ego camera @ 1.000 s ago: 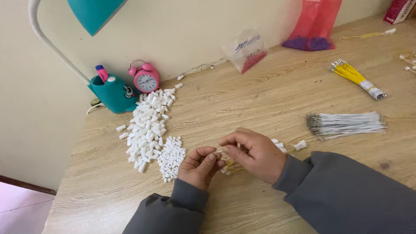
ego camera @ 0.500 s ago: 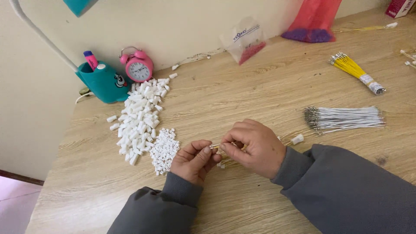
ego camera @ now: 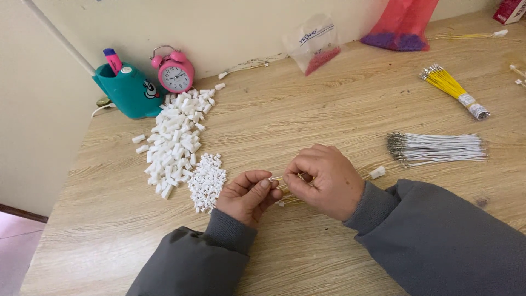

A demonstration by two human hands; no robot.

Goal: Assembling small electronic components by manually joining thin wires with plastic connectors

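A pale wooden table (ego camera: 339, 109) stands against a cream wall, and we look down at it from above. Both hands meet near its front edge. Our left hand (ego camera: 247, 196) is curled, with thumb and forefinger pinched on a small white connector (ego camera: 271, 179); our right hand (ego camera: 324, 181) is closed beside it, fingertips nipping a thin wire (ego camera: 286, 176) whose end meets the connector. The two hands almost touch, and whether the wire is already seated in the connector we cannot quite tell, since the fingers cover the joint. More thin wires seem to lie beneath the hands.

Just left of the left hand lies a small heap of tiny white connectors (ego camera: 207, 181), and beyond it a longer heap of larger white plastic housings (ego camera: 176, 140). Behind those stand a teal pen holder (ego camera: 127, 90) and a pink alarm clock (ego camera: 176, 72). To the right of the right hand a single white piece (ego camera: 377, 172) rests on the wood, then a bundle of white wires (ego camera: 438, 148), and farther back a bundle of yellow wires (ego camera: 452, 87). A clear bag (ego camera: 315, 44) and a red bag (ego camera: 402, 24) lean against the wall.
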